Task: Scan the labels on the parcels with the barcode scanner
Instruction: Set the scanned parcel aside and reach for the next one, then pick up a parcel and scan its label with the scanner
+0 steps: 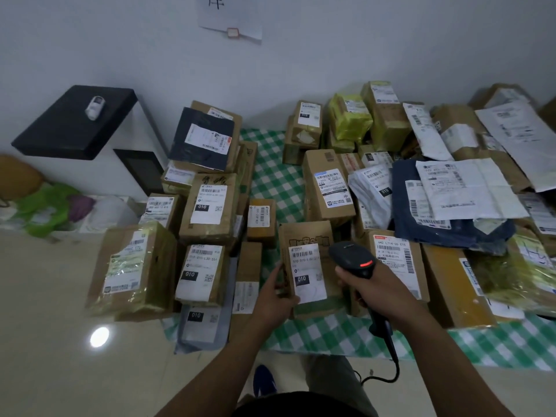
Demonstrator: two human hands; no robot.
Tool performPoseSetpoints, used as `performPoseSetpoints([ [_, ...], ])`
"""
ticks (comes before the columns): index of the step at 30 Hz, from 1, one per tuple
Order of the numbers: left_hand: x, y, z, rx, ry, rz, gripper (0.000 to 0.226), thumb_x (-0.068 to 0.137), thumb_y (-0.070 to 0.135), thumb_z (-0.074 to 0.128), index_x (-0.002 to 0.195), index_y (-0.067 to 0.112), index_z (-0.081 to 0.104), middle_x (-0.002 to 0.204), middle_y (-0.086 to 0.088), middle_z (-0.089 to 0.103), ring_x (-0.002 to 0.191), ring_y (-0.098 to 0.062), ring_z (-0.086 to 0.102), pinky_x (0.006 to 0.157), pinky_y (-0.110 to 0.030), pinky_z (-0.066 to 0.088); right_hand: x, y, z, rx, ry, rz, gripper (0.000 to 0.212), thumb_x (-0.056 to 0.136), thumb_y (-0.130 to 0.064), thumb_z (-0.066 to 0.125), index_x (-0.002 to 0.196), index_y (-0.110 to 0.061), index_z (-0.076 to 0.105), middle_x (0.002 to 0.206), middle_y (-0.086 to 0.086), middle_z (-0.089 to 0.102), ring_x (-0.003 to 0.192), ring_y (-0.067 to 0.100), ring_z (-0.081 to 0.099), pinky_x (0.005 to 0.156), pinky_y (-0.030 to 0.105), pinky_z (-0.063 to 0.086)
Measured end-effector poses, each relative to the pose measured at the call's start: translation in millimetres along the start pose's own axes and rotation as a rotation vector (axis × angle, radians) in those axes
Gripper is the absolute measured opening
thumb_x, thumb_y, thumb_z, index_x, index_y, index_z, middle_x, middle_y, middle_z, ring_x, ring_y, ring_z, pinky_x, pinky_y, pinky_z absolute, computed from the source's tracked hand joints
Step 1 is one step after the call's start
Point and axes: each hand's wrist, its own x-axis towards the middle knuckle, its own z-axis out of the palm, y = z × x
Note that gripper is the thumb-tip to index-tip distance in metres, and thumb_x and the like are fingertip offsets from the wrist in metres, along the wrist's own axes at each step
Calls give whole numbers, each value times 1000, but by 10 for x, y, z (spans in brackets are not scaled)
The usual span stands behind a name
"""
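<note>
**Q:** While the left hand (pixel 275 296) is gripping the brown parcel (pixel 310 233), what is the right hand (pixel 370 285) doing?

**A:** It is clenching its fingers round the handle of the barcode scanner (pixel 351 256). The scanner's black head is hovering just right of the brown parcel, level with the parcel's white label (pixel 307 272). A red light is glowing on top of the head.

**Q:** How are the left fingers lying?

**A:** They are curling round the brown parcel's left edge, low down. The parcel's labelled face is pointing up toward the camera, showing a barcode and a black box reading "010".

**Q:** What is lying around the brown parcel?

**A:** A green checked cloth (pixel 276 176) is showing beneath and behind it. To its left, labelled cartons (pixel 207 206) are sitting in close stacks. Just to its right, partly behind the scanner, a carton with a long label (pixel 397 260) is lying flat. Farther right and behind it, a dark blue bag (pixel 406 218) is lying under white mailers (pixel 469 188). Nearer the person than the parcel, the scanner's black cable (pixel 391 365) is trailing down toward the tiled floor (pixel 60 356).
</note>
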Motion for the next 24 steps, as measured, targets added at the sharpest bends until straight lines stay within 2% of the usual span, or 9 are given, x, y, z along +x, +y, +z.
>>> performPoseSetpoints([
  [3,-17,83,-97,4,21,91,91,87,3,75,156,40,30,139,0,54,122,-19,57,84,-32,62,-21,-135,81,-38,-37,-53,15,91,-41,75,105,-41,68,86,-13,77,74,4,70,70,24,54],
  [5,-23,138,-149,17,40,148,91,87,2,75,157,38,29,138,0,55,117,-14,58,77,-26,61,-50,-260,134,-53,-69,-81,16,93,-40,74,105,-43,65,83,-19,74,69,-6,67,60,12,49],
  [7,-32,200,-209,19,72,193,90,87,2,75,156,39,31,136,1,58,113,-9,59,80,-31,62,-73,-363,179,-47,-99,-100,20,95,-35,73,112,-40,65,78,-15,75,60,-8,65,52,8,45],
  [9,-51,262,-262,16,109,235,88,86,1,75,153,42,34,129,4,61,109,-6,60,81,-31,62,-106,-454,223,-45,-121,-107,21,96,-34,72,115,-38,65,75,-10,76,57,-2,66,51,12,47],
  [13,-54,349,-359,-2,167,310,87,87,-4,73,145,46,32,120,16,62,104,0,61,72,-19,58,-100,-559,293,-39,-142,-94,17,95,-36,73,111,-34,70,80,-4,78,58,5,64,59,24,50],
  [17,-59,400,-384,-11,183,367,85,86,-16,65,134,48,37,118,15,65,99,9,65,76,-13,55,-99,-619,348,-42,-179,-86,15,94,-36,73,108,-34,70,86,4,78,61,9,65,58,27,50],
  [24,-35,319,-336,-50,171,407,93,81,-20,62,139,50,45,124,8,72,112,-9,69,85,-32,61,-124,-606,376,-38,-198,-44,18,93,-39,74,109,-36,69,85,7,78,63,12,64,58,28,50],
])
